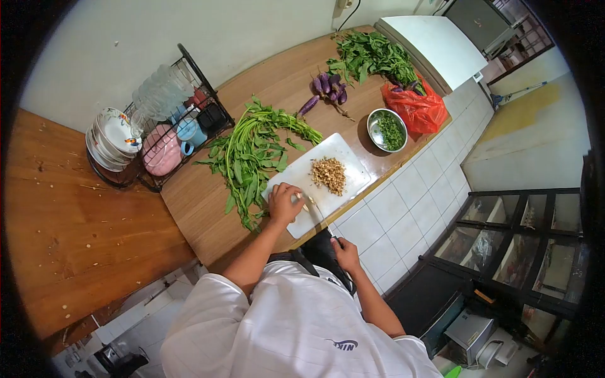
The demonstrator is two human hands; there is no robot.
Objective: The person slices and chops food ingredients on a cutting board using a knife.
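Observation:
A white cutting board [355, 169] lies at the table's front edge with a heap of chopped light-brown pieces [328, 175] on it. My left hand [285, 203] rests on the board's left part, its fingers bent round small pale pieces [306, 206]. In my right hand [345, 254], just off the board's front edge, is the handle of a knife [323, 216], whose blade points to the pale pieces. Leafy green stalks [252, 148] lie left of the board. Behind its right end stands a metal bowl [387, 130] of chopped greens.
Purple eggplants [328, 89], more leafy greens [375, 57] and a red plastic bag [419, 107] lie toward the table's far right. A black dish rack [203, 88] with glasses, cups and plates [115, 138] stands at the left. A white box [435, 47] adjoins the far end.

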